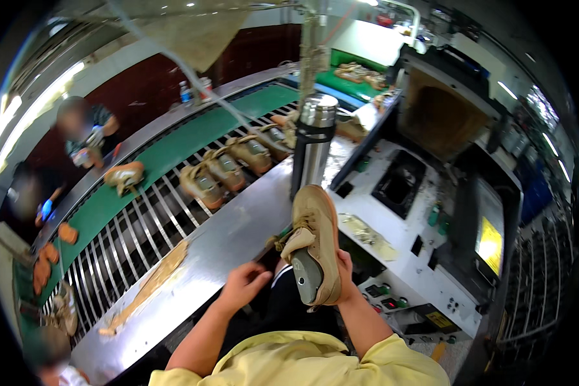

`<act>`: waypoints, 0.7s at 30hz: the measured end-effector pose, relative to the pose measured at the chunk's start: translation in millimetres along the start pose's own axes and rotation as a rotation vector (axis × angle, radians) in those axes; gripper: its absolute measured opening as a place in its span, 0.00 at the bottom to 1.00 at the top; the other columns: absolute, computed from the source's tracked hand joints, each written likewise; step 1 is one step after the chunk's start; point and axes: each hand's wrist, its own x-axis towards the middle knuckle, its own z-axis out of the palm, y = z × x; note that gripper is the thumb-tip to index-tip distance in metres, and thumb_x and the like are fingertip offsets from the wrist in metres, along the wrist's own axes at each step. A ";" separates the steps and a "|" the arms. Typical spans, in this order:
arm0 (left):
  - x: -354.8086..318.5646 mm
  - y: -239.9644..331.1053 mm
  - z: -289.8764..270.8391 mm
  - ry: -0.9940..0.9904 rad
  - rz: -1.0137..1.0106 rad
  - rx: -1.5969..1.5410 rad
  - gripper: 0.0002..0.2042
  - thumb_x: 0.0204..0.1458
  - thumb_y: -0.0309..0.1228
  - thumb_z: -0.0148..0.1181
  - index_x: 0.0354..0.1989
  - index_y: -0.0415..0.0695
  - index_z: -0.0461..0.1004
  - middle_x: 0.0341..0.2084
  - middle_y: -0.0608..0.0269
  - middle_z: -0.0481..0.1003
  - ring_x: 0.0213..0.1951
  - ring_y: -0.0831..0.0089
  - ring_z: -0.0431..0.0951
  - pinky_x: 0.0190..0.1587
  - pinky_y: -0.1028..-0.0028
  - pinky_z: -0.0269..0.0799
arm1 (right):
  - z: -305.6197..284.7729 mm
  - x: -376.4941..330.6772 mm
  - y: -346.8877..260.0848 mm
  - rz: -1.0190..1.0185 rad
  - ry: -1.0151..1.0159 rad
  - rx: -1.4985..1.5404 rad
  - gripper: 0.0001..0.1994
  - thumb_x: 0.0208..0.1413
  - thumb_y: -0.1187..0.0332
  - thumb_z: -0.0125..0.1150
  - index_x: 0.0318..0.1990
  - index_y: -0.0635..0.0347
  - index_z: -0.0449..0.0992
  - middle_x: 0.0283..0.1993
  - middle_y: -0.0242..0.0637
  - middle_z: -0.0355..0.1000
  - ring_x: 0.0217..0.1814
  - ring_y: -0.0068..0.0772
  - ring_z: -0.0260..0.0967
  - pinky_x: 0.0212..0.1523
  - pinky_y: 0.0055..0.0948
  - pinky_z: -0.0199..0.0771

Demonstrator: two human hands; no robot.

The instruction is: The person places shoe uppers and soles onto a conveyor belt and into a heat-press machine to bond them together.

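Ahead of you, a steel flask (311, 159) with a black strap stands upright, just left of a white machine (374, 201) with a raised cover (445, 109). To your left, a flat brown strip (149, 285) lies along the metal desk (254, 222). Beyond it, you have metal rollers (153, 211), a green belt (180, 145), a blue-labelled bottle (185, 93) and co-workers (87, 132).

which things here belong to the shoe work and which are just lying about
Likely in use:
tan shoe, held in the right hand
row of similar shoes
white machine

Likely just lying about:
upright steel flask
small bottle beyond the green belt
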 end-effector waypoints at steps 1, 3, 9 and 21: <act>-7.1 -30.1 -11.0 0.058 -0.043 0.021 0.08 0.52 0.32 0.63 0.32 0.40 0.76 0.22 0.60 0.76 0.25 0.75 0.73 0.29 0.73 0.69 | 4.7 -11.3 -16.4 -0.083 0.059 -0.093 0.33 0.56 0.47 0.46 0.65 0.58 0.58 0.62 0.47 0.64 0.61 0.46 0.65 0.62 0.44 0.64; -21.3 -39.6 -39.9 0.125 -0.199 0.398 0.09 0.50 0.31 0.63 0.26 0.37 0.75 0.18 0.53 0.74 0.21 0.66 0.74 0.27 0.69 0.69 | 14.0 -33.3 -56.9 -0.246 0.181 -0.276 0.33 0.56 0.48 0.48 0.64 0.59 0.59 0.62 0.46 0.64 0.61 0.45 0.65 0.60 0.43 0.67; -84.0 -159.3 -112.2 0.584 -0.433 0.692 0.13 0.50 0.34 0.59 0.20 0.38 0.71 0.16 0.51 0.73 0.20 0.54 0.72 0.27 0.63 0.67 | 31.6 -39.0 -239.4 -0.803 0.874 -1.100 0.31 0.49 0.54 0.60 0.59 0.60 0.64 0.49 0.38 0.70 0.47 0.34 0.68 0.47 0.33 0.70; -77.6 -186.2 -111.7 0.784 -0.490 0.735 0.15 0.49 0.34 0.57 0.15 0.38 0.69 0.13 0.53 0.71 0.17 0.58 0.71 0.24 0.64 0.66 | 16.8 66.0 -375.2 -0.219 1.965 -1.876 0.52 0.44 0.40 0.55 0.72 0.56 0.39 0.70 0.56 0.50 0.69 0.56 0.53 0.66 0.43 0.56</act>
